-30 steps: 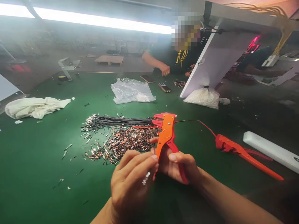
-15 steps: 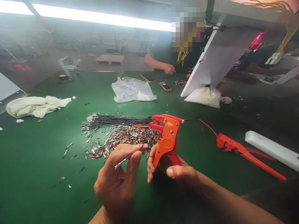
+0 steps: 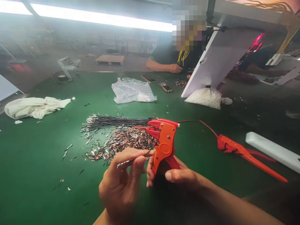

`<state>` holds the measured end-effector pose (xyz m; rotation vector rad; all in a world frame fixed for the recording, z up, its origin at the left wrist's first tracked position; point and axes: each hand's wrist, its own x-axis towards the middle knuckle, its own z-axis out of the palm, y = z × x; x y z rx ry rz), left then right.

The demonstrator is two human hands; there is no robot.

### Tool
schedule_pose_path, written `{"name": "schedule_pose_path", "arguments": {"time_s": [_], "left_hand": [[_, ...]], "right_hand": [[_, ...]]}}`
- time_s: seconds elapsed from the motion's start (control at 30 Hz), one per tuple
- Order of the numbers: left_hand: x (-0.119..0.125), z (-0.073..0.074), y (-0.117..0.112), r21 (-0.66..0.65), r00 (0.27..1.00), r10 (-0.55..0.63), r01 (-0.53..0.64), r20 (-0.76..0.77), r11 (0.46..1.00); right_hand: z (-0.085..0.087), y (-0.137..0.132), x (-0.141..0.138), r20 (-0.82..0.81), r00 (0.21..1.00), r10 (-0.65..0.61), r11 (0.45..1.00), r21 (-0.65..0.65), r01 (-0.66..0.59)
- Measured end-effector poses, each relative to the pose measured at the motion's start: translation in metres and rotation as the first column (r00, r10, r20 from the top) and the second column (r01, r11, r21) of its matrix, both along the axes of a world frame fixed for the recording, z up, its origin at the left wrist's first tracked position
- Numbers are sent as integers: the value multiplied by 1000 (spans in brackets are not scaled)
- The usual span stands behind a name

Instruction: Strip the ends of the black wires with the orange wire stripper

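My left hand (image 3: 125,178) pinches a short dark wire (image 3: 127,161) with a silvery metal terminal at its near end. The wire's other end runs toward the orange-red wire stripper (image 3: 166,140); whether it touches the tool I cannot tell. My right hand (image 3: 179,175) is wrapped round the stripper's handles, holding it upright with its jaws pointing left. Behind the hands lies a bundle of black wires (image 3: 122,121), many with metal terminals at their left ends. A heap of short wire scraps (image 3: 131,139) with copper and metal bits lies in front of the bundle.
A second wire stripper (image 3: 250,156) lies at the right beside a long white bar (image 3: 272,148). Farther back are a clear plastic bag (image 3: 133,90), phones (image 3: 165,87), a bag of white pieces (image 3: 203,97) and a white cloth (image 3: 35,107). A co-worker's hand (image 3: 175,68) is across the green table.
My right hand has moved the stripper slightly left and down. My left hand has shifted a little right, bringing the wire closer to the tool. Across the table, the co-worker's hand has moved right.
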<state>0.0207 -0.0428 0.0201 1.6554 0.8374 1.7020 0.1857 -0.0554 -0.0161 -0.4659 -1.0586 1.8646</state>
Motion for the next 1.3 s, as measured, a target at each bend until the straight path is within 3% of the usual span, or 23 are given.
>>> {"name": "schedule_pose_path", "arguments": {"time_s": [0.4, 0.73, 1.3], "left_hand": [[2, 0, -2, -21, 993, -92, 94, 77, 995], [4, 4, 0, -235, 962, -109, 170, 251, 957], [3, 8, -2, -231, 953, -79, 151, 292, 961]], "right_hand": [[-1, 0, 1, 3, 1000, -30, 998, -50, 30], [0, 2, 2, 41, 999, -15, 999, -48, 17], [-3, 3, 2, 24, 999, -23, 999, -37, 24]]}}
